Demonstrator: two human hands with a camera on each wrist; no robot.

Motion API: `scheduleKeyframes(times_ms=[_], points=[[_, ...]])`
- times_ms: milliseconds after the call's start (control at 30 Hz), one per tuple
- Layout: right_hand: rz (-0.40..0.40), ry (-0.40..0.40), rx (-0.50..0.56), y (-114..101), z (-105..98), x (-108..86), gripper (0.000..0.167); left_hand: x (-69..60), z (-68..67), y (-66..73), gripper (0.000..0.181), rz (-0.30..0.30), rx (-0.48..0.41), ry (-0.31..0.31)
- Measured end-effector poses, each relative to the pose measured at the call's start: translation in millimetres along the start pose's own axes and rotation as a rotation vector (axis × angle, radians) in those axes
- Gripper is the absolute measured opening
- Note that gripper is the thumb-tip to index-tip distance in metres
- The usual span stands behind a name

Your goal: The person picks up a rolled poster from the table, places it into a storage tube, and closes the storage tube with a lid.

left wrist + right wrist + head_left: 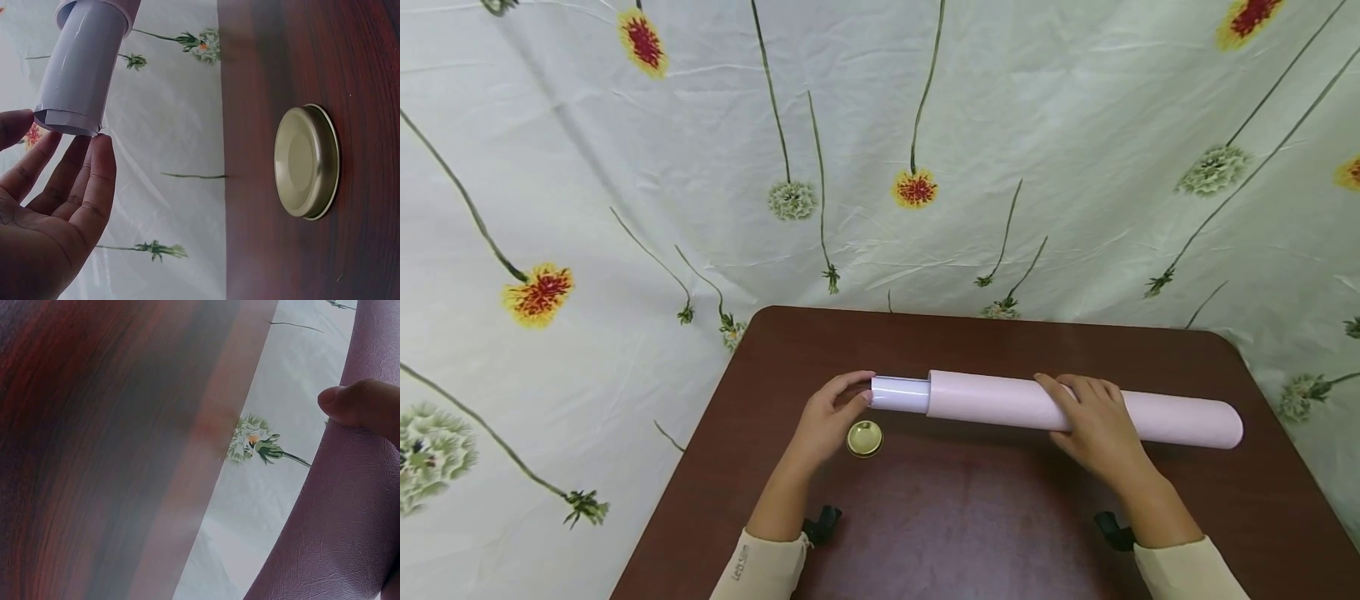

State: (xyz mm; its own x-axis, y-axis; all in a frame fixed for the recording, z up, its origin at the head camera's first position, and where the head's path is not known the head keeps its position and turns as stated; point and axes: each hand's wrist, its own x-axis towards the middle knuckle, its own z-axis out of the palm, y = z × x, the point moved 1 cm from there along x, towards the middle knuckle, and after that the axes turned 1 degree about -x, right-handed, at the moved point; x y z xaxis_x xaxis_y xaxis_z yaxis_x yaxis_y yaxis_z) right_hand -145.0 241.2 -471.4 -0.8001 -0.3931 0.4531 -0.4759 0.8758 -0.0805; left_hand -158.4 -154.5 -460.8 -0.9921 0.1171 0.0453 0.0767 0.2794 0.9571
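A long pink tube is held sideways over the table, and its surface looks finely textured in the right wrist view. From its open left end sticks a glossy white paper roll. My left hand holds the roll's outer end, thumb on one side and fingertips on the other. Around the tube's right half my right hand grips, its thumb lying along the side. On the table near my left hand lies a round gold metal lid, apart from both hands. The roll's inner part is hidden in the tube.
The dark brown wooden table has rounded far corners. Behind it and at the left hangs a pale cloth printed with flowers. Black objects show beside each forearm, partly hidden.
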Motion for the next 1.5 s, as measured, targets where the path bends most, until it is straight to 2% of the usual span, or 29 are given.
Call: scheduleKeyframes(times_ms=[367,833,1167,1500], points=[[-0.011,0.028,0.012,-2,1,0.3,0.097,0.2,7.5,2.5,0.032,-0.008,-0.018,-0.023],[-0.015,0.012,0.015,-3,3,0.4,0.098,-3.2,17.9,1.1,0.034,0.0,-0.03,-0.06],[-0.013,-0.007,0.022,-4,3,1.2,0.097,-6.7,23.7,0.4,0.035,-0.005,-0.002,-0.073],[-0.015,-0.007,0.026,-6,4,1.1,0.099,-5.4,28.8,-1.7,0.035,0.0,-0.011,-0.09]])
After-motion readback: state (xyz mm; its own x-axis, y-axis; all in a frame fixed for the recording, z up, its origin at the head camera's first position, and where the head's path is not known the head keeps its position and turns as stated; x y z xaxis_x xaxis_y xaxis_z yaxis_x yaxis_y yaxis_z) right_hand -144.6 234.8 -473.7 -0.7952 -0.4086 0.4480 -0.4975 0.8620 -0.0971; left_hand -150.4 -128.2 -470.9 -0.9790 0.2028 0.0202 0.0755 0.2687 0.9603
